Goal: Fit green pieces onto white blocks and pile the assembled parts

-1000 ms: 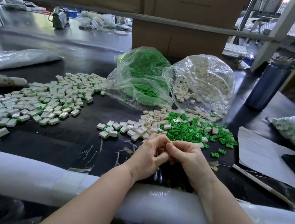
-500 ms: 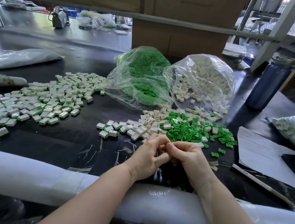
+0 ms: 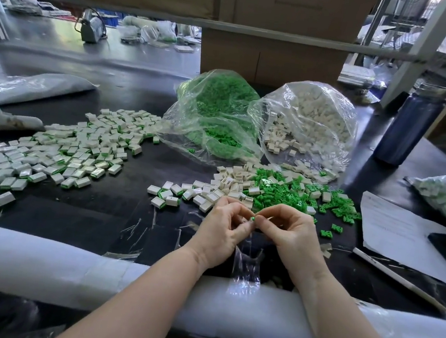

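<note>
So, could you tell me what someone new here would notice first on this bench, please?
Probably the two clear bags at the back: the bag of green pieces and, to its right, the bag of white blocks, both spilling onto the dark table. To the left lies the wide pile of assembled parts. At the near edge, the left hand and right hand meet, pinching a small green-tipped part.

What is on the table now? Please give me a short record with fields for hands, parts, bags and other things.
left hand: pinches the part, fingers curled
right hand: pinches the same part
held part: small, green showing, mostly hidden
assembled pile: table's left
loose white blocks: beyond the hands
loose green pieces: right of those blocks
green bag: open, behind
white bag: open, beside it
bottle: upright, far right
</note>
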{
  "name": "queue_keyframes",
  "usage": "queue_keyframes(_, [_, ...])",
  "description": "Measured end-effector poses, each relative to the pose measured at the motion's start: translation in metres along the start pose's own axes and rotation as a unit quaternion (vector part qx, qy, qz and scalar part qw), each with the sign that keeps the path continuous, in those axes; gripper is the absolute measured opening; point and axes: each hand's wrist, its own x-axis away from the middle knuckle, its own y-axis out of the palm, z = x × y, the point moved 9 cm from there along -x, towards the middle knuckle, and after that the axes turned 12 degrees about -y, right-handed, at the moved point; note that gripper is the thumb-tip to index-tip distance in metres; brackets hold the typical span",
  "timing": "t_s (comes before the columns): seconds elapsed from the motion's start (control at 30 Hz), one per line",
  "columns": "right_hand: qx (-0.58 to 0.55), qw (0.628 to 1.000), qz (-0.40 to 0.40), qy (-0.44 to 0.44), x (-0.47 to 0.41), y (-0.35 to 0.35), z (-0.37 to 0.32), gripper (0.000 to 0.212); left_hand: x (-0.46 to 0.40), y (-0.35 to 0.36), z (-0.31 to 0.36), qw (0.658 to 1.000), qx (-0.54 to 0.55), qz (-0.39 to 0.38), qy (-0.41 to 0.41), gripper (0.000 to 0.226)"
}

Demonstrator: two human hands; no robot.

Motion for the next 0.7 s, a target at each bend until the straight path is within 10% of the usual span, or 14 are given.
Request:
queue_keyframes(0.3, [0.058, 0.998, 0.01, -0.002, -0.002, -0.001, -0.001, 0.014, 0.001, -0.007, 0.0, 0.999, -0.017, 0.031, -0.003, 0.009])
queue_keyframes(0.7, [0.171, 0.976, 0.133, 0.028, 0.002, -0.034, 0.003, 0.017, 0.013, -0.084, -0.03, 0.923, 0.009, 0.373, -0.092, 0.021])
